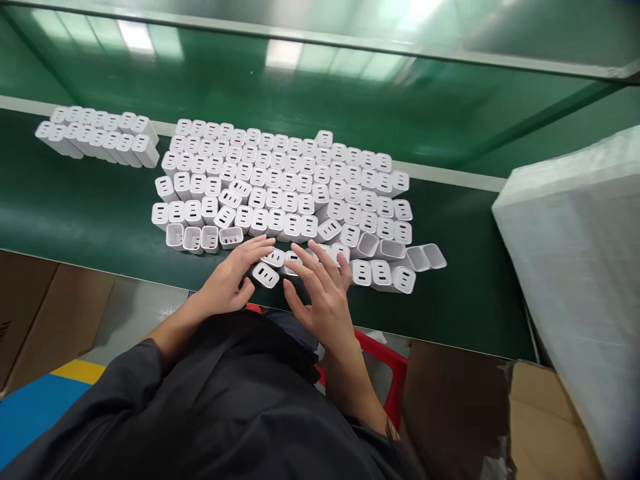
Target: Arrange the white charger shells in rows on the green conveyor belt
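Note:
A large block of several white charger housings (290, 187) stands packed together on the green belt (75, 213), port faces up. My left hand (233, 280) lies at the block's near edge, fingers stretched over the housings and thumb beside one loose housing (265, 274). My right hand (323, 293) rests just right of it, fingers spread and touching the front-row housings. Neither hand grips anything. Some housings at the front right (425, 257) lie tipped on their sides with open ends showing.
A smaller group of white housings (97, 135) sits at the far left of the belt. A white foam-wrapped stack (575, 280) stands at the right. Cardboard boxes (500, 413) lie below right and at lower left (35, 313). A red stool (380, 360) is under me.

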A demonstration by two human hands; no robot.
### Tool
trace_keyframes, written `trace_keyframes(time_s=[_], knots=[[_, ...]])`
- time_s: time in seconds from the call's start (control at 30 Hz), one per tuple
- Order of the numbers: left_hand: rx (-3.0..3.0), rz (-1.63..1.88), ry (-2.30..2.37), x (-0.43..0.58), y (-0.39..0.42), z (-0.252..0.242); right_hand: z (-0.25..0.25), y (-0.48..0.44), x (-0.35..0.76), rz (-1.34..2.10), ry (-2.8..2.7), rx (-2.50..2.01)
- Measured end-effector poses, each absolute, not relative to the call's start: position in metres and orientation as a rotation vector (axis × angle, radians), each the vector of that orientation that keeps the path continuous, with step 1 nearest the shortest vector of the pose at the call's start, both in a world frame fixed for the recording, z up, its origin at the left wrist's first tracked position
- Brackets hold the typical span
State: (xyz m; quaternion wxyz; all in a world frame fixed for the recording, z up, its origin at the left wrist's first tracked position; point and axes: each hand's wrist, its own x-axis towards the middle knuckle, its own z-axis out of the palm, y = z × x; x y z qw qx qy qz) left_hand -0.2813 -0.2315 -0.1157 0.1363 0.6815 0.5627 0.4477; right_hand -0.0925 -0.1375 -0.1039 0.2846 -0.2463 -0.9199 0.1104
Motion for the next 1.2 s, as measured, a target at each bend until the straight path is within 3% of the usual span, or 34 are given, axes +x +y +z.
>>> trace_keyframes(time_s=[0.17,0.3,0.43,0.83,1.2], knots=[[1.993,1.582,2.393,-0.308,-0.259,-0.112,-0.083,-0.136,-0.123,0.297,-2.433,-0.570],[1.887,1.363,2.797,-0.334,-0.273,-0.122,-0.076,-0.135,-0.164,0.242,-2.618,-0.453],[1.857,1.205,2.788,-0.338,-0.275,-0.132,-0.081,-0.137,-0.192,0.155,-2.830,-0.384],[1.876,1.235,2.782,-0.338,-0.280,-0.138,-0.082,-0.130,-0.192,0.221,-2.828,-0.302],[1.806,1.304,2.610,-0.348,-0.295,-0.137,-0.089,-0.155,-0.217,0.081,-2.773,-0.293]])
